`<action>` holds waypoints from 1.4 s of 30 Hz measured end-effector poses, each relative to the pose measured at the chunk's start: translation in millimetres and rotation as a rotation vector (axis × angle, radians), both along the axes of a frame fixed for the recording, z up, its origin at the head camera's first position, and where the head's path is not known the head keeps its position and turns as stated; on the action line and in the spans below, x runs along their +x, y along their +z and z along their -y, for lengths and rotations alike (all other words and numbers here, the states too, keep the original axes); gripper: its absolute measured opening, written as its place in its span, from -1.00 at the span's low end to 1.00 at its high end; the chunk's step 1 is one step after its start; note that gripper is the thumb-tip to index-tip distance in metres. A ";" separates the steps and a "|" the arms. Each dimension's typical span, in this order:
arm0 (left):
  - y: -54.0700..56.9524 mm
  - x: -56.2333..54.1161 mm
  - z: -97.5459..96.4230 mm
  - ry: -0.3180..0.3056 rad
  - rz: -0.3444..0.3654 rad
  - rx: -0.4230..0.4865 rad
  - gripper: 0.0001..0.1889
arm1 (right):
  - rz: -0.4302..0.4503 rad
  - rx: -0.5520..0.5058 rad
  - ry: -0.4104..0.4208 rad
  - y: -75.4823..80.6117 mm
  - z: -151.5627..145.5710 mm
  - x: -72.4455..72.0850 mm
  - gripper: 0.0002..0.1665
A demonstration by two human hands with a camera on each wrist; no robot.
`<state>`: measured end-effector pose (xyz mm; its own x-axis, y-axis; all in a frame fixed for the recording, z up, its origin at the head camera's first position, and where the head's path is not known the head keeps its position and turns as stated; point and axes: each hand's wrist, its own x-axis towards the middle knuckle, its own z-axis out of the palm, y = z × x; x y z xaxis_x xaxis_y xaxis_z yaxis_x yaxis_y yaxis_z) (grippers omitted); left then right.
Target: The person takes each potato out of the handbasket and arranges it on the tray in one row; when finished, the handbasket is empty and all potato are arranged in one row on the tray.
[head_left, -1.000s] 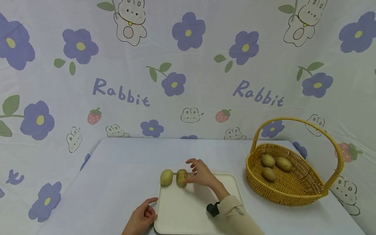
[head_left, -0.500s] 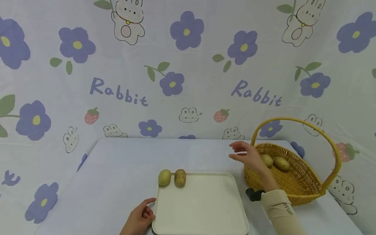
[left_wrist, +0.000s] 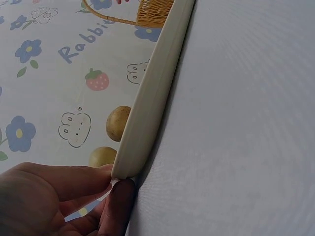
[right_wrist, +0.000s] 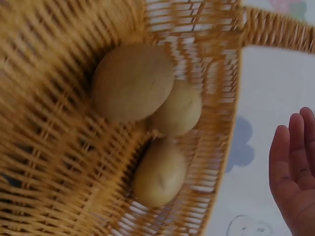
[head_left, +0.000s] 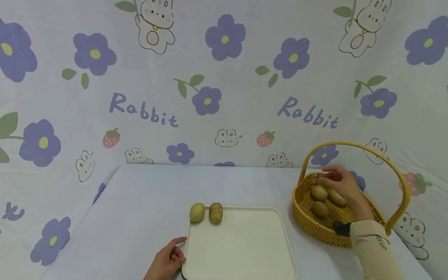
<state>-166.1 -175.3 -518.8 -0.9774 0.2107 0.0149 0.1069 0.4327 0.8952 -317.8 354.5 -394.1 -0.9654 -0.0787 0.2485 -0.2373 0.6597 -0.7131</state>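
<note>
The cloth-covered counter (head_left: 147, 194) carries everything and lies on all sides of the tray (head_left: 241, 245). The wicker basket (head_left: 311, 229) stands just right of the tray, probably to be within the right arm's reach. The tray itself lies flat, giving round things a level bed. Left of the tray, the left hand (head_left: 167, 258) touches its edge with finger and thumb, its grip not wrapped round it, presumably to stop it sliding. Right of the tray, over the basket, the right hand (head_left: 341, 186) hangs with fingers loosely bent and nothing in its grip. Also right of the tray, three potatoes (head_left: 320, 209) sit in the basket, whose wall should check any rolling. The mottled potato (head_left: 216, 213) and pale potato (head_left: 197, 212) lie side by side in the tray's far left corner, perhaps so the rim steadies them
</note>
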 end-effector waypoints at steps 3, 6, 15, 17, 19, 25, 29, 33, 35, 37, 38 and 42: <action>0.0 -1.0 0.4 -0.003 0.003 0.004 -0.46 | 0.002 0.004 -0.027 -6.5 -8.3 -3.2 -0.35; -1.0 -1.8 0.7 -0.011 0.014 0.016 -0.46 | -0.015 0.025 -0.057 -9.4 -12.2 -3.4 -0.37; -0.2 1.0 0.2 0.000 0.072 0.052 -0.45 | 0.021 0.018 -0.131 -25.6 -20.1 -10.4 -0.38; -0.3 1.0 0.2 -0.003 0.080 0.054 -0.45 | 0.049 0.018 -0.133 -31.6 -21.1 -12.1 -0.37; -0.3 1.0 0.4 -0.014 0.080 0.053 -0.45 | 0.085 0.032 -0.124 -38.5 -22.5 -13.7 -0.35; 0.0 0.5 1.1 -0.047 0.065 0.049 -0.45 | 0.161 0.190 -0.004 -58.9 -22.5 -14.3 -0.29; -0.5 -1.1 1.3 -0.058 0.054 0.042 -0.45 | 0.189 0.298 0.033 -65.1 -20.4 -12.8 -0.26; -0.5 -1.7 2.6 -0.049 0.055 0.043 -0.45 | 0.161 0.348 0.027 -66.9 -18.6 -17.3 -0.28; -0.4 -1.7 3.6 -0.040 0.058 0.045 -0.45 | 0.151 0.357 0.024 -66.9 -17.2 -20.1 -0.29; -0.5 -1.8 4.3 -0.035 0.064 0.050 -0.45 | 0.143 0.354 0.020 -66.6 -15.4 -22.1 -0.31; -0.6 -2.1 4.7 -0.035 0.067 0.053 -0.44 | 0.140 0.347 0.019 -66.3 -14.3 -22.7 -0.32; -0.7 -3.0 6.3 -0.037 0.067 0.059 -0.43 | 0.119 0.248 0.076 -66.0 -8.5 -24.7 -0.39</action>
<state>-169.1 -181.5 -519.5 -0.9682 0.2474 -0.0371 0.0606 0.3759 0.9247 -342.5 362.9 -460.1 -0.9755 -0.1967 0.0981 -0.2176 0.8010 -0.5577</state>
